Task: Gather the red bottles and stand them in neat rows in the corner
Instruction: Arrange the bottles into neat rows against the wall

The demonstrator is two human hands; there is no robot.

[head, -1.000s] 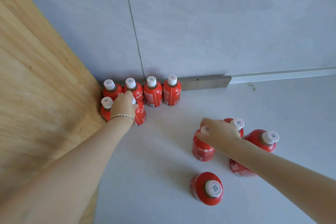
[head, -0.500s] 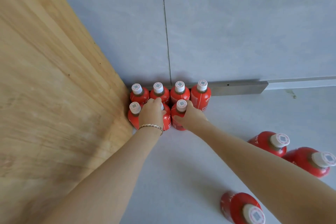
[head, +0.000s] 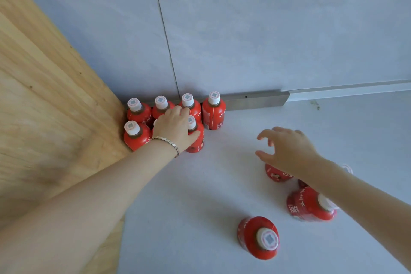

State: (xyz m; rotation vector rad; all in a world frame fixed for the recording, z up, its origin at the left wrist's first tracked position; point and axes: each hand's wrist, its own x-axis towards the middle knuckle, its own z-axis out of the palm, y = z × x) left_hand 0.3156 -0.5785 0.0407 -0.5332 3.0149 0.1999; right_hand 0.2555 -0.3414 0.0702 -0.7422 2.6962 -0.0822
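Observation:
Several red bottles with white caps stand in the corner. The back row runs along the wall. In the front row, one bottle stands against the wooden panel. My left hand lies over the second front bottle, which is hidden, with its thumb pressed on the third bottle. My right hand hovers open with spread fingers, holding nothing. Three loose bottles stand to the right: one partly under my right hand, one beside my forearm, one nearest me.
A wooden panel forms the left side of the corner and a grey tiled wall the back. A metal strip runs along the wall's foot. The floor is pale grey.
My right hand has let go of the third front-row bottle and drawn back to the right, above the loose bottles. My left hand has stayed on the front row.

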